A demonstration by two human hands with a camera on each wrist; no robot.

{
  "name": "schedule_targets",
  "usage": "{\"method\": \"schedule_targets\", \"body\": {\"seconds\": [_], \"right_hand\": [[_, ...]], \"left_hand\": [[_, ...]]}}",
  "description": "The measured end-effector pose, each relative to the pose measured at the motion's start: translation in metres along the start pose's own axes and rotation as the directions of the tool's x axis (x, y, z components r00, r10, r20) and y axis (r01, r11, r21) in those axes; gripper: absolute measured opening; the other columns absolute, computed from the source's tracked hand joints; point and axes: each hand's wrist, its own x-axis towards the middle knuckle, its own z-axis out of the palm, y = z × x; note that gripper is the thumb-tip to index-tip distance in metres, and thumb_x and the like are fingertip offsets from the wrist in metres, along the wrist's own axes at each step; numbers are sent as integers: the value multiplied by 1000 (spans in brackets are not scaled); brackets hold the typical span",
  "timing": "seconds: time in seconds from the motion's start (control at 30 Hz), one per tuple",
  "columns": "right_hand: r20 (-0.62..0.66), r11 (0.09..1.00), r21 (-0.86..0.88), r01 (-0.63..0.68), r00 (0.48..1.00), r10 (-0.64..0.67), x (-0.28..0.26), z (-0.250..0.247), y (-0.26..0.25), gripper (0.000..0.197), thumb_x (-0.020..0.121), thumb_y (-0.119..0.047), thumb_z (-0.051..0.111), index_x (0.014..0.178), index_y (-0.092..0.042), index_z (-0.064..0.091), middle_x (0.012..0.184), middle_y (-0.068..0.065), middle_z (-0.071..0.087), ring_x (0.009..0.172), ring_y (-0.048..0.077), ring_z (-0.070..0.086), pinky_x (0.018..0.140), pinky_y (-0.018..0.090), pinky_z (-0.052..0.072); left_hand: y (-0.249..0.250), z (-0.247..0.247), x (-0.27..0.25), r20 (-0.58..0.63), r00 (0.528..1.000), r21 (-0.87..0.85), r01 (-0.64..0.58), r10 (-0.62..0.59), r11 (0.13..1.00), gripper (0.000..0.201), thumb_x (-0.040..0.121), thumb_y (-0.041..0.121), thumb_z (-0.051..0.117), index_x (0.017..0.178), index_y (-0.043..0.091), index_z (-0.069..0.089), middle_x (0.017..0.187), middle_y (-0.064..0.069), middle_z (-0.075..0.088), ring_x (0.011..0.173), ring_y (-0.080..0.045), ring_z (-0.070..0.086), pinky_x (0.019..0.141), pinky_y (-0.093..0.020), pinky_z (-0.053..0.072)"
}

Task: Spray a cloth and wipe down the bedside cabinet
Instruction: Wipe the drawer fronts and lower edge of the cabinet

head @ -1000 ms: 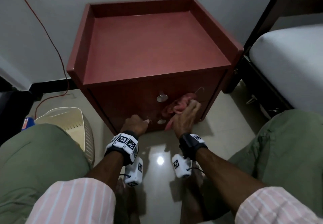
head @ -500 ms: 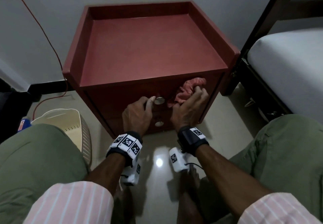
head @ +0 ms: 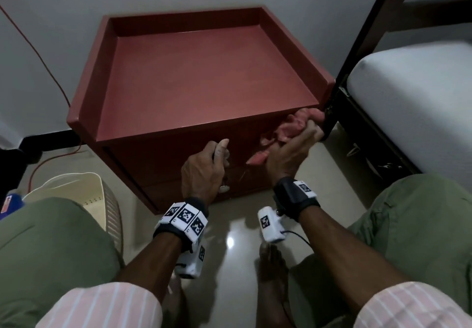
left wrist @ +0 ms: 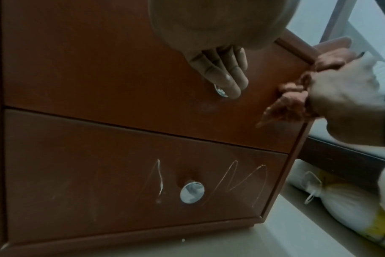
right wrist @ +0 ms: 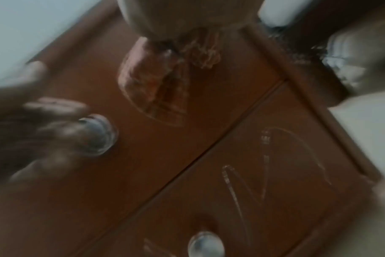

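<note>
The red-brown bedside cabinet [head: 199,77] stands against the wall, both drawers closed. My right hand [head: 291,153] grips a crumpled pink cloth [head: 291,128] and presses it on the upper drawer front near its top right corner [left wrist: 290,102]. The right wrist view is blurred but shows the cloth [right wrist: 152,87] on the wood. My left hand [head: 204,169] is at the upper drawer's metal knob [left wrist: 220,93], fingers [left wrist: 222,76] curled round it, thumb sticking up. The lower knob [left wrist: 191,192] is free.
A dark bed frame post [head: 357,54] and white mattress [head: 413,102] stand close on the cabinet's right. A cream basket [head: 84,194] sits on the floor at left, a red cable [head: 43,61] runs down the wall. White sacks [left wrist: 341,208] lie under the bed. Scratches [left wrist: 231,180] mark the lower drawer.
My right hand has carried the cloth up and to the right across the cabinet front to the top corner. My left hand rose from near the lower knob to the upper knob.
</note>
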Motion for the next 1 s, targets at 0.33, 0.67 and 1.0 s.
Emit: {"method": "schedule_targets", "body": {"seconds": [0.33,0.67,1.0], "right_hand": [[41,954,-47,-296,954,298,-18,-1,30,54,76,9,44,129,-1,35,124,21,40,97,39,56,79,48,56],[-94,998,-12,-65,994,63,7,2,23,55,74,8,50,129,10,40,120,27,46,108,38,53,91,32,46],[570,984,-5,181,809,-146,-72,11,0,68,76,-6,65,128,-18,23,135,27,38,92,48,63,66,47,58]], "left_hand": [[-1,27,0,237,971,139,-67,32,988,33,100,55,43,99,30,64,85,6,75,73,-19,73,69,-38,58],[0,41,-3,481,870,209,2,-105,978,28,98,48,55,112,28,67,101,2,77,99,-21,70,84,-34,51],[-31,34,-6,401,787,458,271,-468,847,36,94,27,54,122,7,63,129,-25,62,120,-43,59,97,-41,46]]}}
